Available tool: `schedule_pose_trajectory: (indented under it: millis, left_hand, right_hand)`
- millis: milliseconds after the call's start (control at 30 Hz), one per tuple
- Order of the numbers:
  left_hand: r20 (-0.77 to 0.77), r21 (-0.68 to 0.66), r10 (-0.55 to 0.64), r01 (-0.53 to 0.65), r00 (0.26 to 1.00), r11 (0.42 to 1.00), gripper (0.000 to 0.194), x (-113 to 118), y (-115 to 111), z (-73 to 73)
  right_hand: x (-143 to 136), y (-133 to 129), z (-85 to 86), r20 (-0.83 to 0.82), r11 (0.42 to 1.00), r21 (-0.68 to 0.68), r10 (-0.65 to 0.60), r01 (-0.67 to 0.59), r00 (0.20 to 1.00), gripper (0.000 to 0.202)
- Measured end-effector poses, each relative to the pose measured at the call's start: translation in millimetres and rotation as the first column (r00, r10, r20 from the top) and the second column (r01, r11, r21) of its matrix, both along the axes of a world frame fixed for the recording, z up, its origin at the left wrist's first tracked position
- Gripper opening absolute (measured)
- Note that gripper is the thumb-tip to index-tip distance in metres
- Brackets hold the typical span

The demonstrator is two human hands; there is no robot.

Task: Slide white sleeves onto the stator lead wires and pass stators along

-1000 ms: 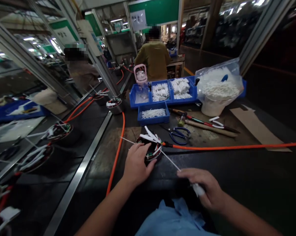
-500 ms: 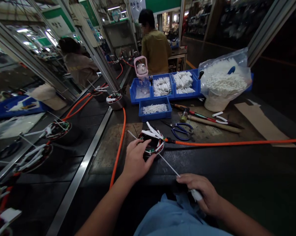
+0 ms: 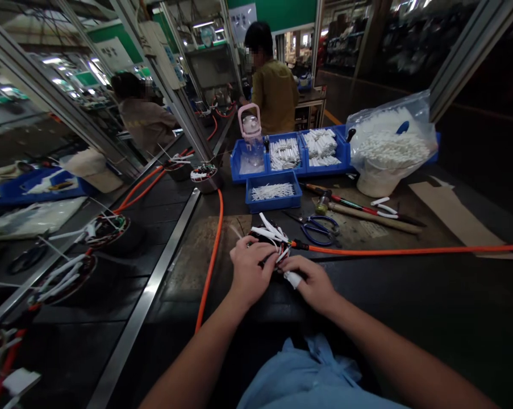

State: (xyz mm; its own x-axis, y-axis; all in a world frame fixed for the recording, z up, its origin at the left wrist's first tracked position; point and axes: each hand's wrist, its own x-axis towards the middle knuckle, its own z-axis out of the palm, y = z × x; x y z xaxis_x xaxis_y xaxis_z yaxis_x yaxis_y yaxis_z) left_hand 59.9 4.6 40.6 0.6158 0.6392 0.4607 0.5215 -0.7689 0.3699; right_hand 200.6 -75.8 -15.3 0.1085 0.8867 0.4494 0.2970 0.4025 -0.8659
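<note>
A round wire-wound motor stator (image 3: 268, 232), with white sleeves and coloured leads on top, sits on the bench before me. My left hand (image 3: 253, 267) rests over its near left side, fingers bent and thumb brought toward the index finger. What lies between them is hidden. Close against it on the right, my right hand (image 3: 309, 279) is closed in a pinch at the stator's near rim. A white wrap (image 3: 293, 278) shows at its thumb. The thin white cord, taut in the right hand earlier, is mostly covered by the fingers.
An orange cable (image 3: 388, 250) runs right from the stator. Behind stand a blue tray (image 3: 273, 197) of thin white pieces and bins (image 3: 324, 165) of white sleeves. Scissors (image 3: 318, 229) and a hammer (image 3: 373, 218) lie right. Several more stators (image 3: 111, 230) line the left. Two people work beyond.
My right hand has moved up and left from near my lap to the stator, beside my left hand. The stretched white cord no longer shows between them. My left fingers have drawn closer together.
</note>
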Motion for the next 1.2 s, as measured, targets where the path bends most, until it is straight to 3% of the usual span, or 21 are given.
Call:
schedule_pose_trajectory:
  millis: [67,133,233,367,667,767,900,1000,1133,1200]
  left_hand:
    - [0.038,0.044,-0.136,0.134,0.990,0.990,0.017,0,2,-0.1]
    - [-0.021,0.127,-0.241,0.242,0.970,0.962,0.021,-2,6,3.0]
    - [-0.159,0.254,-0.224,0.259,0.961,0.932,0.023,-7,13,11.1]
    - [-0.241,0.335,-0.181,0.257,0.953,0.906,0.022,-12,20,18.2]
    - [-0.307,0.382,-0.182,0.296,0.934,0.875,0.025,-14,23,24.0]
    - [-0.317,0.371,-0.233,0.346,0.919,0.862,0.024,-13,18,22.4]
    - [-0.280,0.227,-0.389,0.454,0.878,0.861,0.024,-13,9,15.7]
    - [-0.110,0.084,-0.397,0.407,0.911,0.910,0.021,-13,5,10.1]
    - [-0.008,0.045,-0.341,0.341,0.940,0.939,0.016,-8,1,5.2]
    - [-0.029,0.086,-0.319,0.320,0.947,0.943,0.016,-5,-1,4.7]
  right_hand:
    - [-2,8,4.5,-0.145,0.995,-0.103,-0.032,0.017,0.989,0.006]
    - [-3,9,6.6,-0.316,0.981,-0.192,-0.039,-0.023,0.948,0.010]
    - [-4,7,6.5,-0.560,0.960,-0.244,-0.027,-0.134,0.828,0.022]
    - [-6,6,6.5,-0.640,0.957,-0.241,-0.033,-0.160,0.767,0.030]
    - [-9,7,4.9,-0.637,0.964,-0.232,-0.051,-0.128,0.769,0.030]
    - [-11,9,2.4,-0.608,0.969,-0.233,-0.081,-0.080,0.790,0.030]
    - [-12,8,1.4,-0.561,0.976,-0.216,-0.107,-0.021,0.821,0.031]
    - [-9,3,5.8,-0.528,0.983,-0.181,-0.067,-0.035,0.847,0.028]
    - [-1,0,14.1,-0.202,0.967,-0.235,0.052,-0.100,0.978,0.012]
    - [2,-3,15.6,-0.042,0.962,-0.266,0.052,-0.062,0.998,0.017]
